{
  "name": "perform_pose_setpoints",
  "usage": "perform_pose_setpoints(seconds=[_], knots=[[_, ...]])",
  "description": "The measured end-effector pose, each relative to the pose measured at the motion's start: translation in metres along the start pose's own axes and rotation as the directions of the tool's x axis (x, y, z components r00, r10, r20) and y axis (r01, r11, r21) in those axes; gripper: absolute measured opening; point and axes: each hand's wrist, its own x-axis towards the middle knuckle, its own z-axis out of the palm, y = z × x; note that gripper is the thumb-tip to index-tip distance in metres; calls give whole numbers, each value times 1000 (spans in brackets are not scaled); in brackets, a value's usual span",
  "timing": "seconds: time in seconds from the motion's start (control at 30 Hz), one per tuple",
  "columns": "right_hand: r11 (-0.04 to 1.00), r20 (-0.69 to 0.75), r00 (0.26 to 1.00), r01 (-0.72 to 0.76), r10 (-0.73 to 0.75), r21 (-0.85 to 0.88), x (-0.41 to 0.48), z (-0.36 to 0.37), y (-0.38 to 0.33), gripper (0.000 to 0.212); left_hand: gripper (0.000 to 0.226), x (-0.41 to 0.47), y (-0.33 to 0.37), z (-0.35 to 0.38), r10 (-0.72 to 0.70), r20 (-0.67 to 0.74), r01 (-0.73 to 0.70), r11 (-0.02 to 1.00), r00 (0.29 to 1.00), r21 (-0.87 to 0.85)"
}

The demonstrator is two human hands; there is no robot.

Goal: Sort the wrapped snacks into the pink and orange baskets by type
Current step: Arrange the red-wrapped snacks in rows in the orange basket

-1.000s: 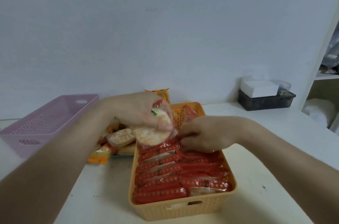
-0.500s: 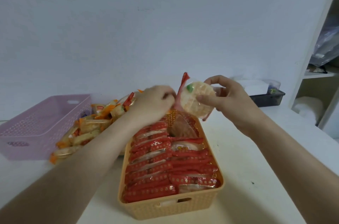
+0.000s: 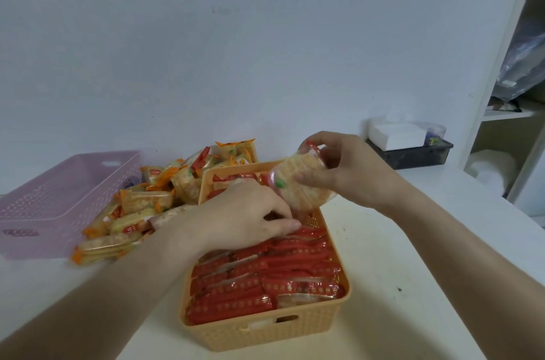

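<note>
While right hand [image 3: 351, 171] pinches cracker packet [image 3: 300, 185], left hand [image 3: 244, 212] grip unclear among red packets [image 3: 265, 280], print blurred.

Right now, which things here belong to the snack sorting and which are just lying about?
Job:
orange basket
red packets inside it
pink basket
loose snack pile between the baskets
round cracker packet, pinched by right hand
left hand, down among the red packets

Lying about:
dark tray
white box
shelf unit

One pink basket [image 3: 50, 206], one orange basket [image 3: 265, 334]; perhaps twenty red-wrapped snacks [image 3: 259, 271], one orange-wrapped heap [image 3: 141, 203]
</note>
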Motion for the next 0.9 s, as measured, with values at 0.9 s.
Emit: perform_pose_setpoints(seconds=[0.9], knots=[[615,252,965,158,69,-773,14,17,-18,36,28,-9,-27,13,-118,-123,105,989,985,-107]])
